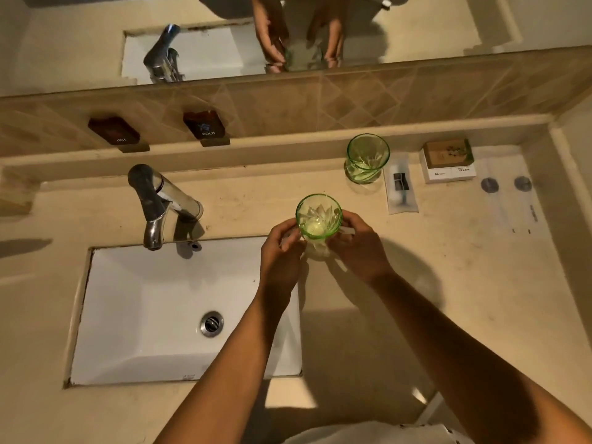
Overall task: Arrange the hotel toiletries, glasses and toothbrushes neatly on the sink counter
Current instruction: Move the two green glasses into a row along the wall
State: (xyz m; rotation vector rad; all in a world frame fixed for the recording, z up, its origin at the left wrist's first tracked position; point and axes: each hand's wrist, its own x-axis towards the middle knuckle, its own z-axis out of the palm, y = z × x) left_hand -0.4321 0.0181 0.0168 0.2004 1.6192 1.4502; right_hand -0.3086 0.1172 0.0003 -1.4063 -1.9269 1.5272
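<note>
Both forearms reached fwd from bottom of frame, converging over the beige stone desk (416, 283) just R of the basin. Left hand (282, 248) and right hand (358, 245) faced each other, fingers curled round the lower part of a green cut-glass tumbler (318, 216), one hand per side; tumbler upright, mouth toward camera. Whether its base touched the desk: cannot tell, hands hid it. A bit of clear crinkled wrapper (318, 248) showed between the hands below the glass; something pale stuck out by the right hand's fingers, not identifiable.

Second green cut-glass tumbler (367, 158) stood upright near the back ledge, apart from the held one, up and to the R. Just beside it on the R: clear-sleeved toothbrush packet (402, 187), lying lengthwise front-to-back. Next R: small white box w/ brown top (448, 161), close to the back ledge. Further R: flat clear sachet w/ two dark round spots (507, 193), near the side wall.

Edges: white rectangular sink basin (179, 315) recessed L of hands; left forearm crossed its R rim. Chrome tap (157, 203) behind basin, well L of the held glass. Open desk lay btw the hands and the row of items, and along the front R portion. Back ledge and tiled upstand bounded the rear, w/ HOT/COLD plaques (205, 125); mirror (288, 33) above reflected the hands.
</note>
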